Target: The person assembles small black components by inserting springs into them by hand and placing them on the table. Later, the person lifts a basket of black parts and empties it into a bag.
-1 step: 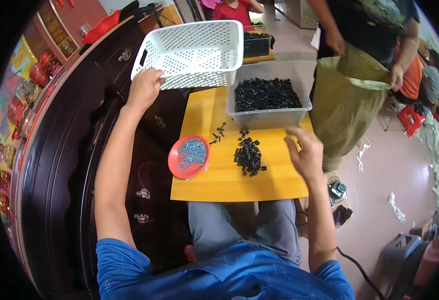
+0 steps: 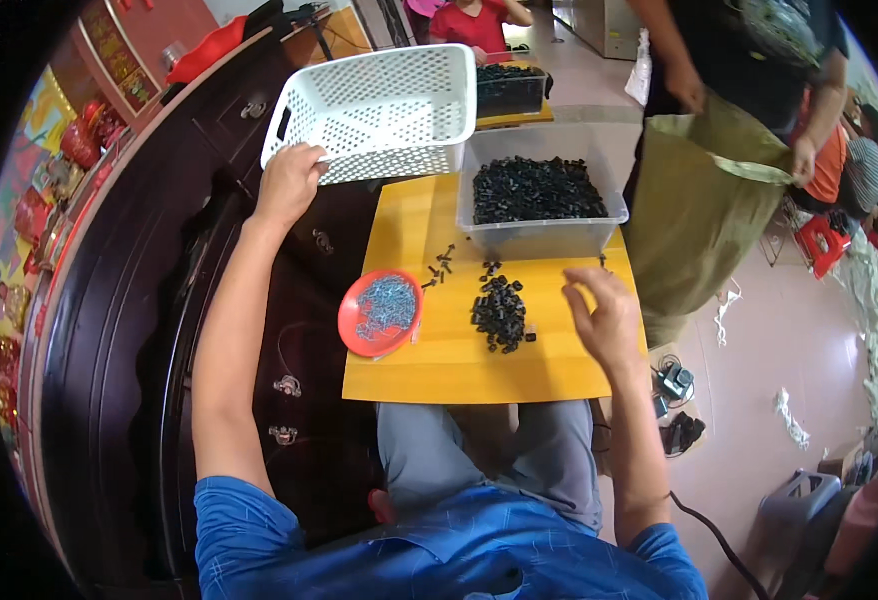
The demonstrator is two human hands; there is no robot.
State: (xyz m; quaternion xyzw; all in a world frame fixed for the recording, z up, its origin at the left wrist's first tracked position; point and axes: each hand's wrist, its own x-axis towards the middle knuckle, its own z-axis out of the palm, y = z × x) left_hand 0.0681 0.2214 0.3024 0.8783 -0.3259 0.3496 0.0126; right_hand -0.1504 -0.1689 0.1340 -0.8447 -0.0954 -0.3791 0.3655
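Note:
My left hand (image 2: 291,187) is closed on the near left rim of a white perforated plastic basket (image 2: 379,85), held tilted above the far left of the yellow board. The basket's inside shows no contents. Over the right side of the board, my right hand (image 2: 607,318) is raised, fingers apart and slightly curled, holding nothing visible. Left of it lies a loose pile of small black plastic pieces (image 2: 499,315). A red plate (image 2: 349,330) with many thin grey metal pins or screws (image 2: 387,305) sits at the board's left. Between them lie several black screw-like pieces (image 2: 441,266).
A clear plastic bin (image 2: 544,238) full of black pieces stands at the board's (image 2: 439,385) far side. Right of it, another person holds a green-brown sack (image 2: 699,210) upright. A dark wooden cabinet (image 2: 109,330) runs along my left. Someone in red sits beyond another filled bin (image 2: 509,92).
The basket has shifted slightly left in my left hand. My right hand has moved slightly down and left. The other person's hands and sack have moved a little to the right.

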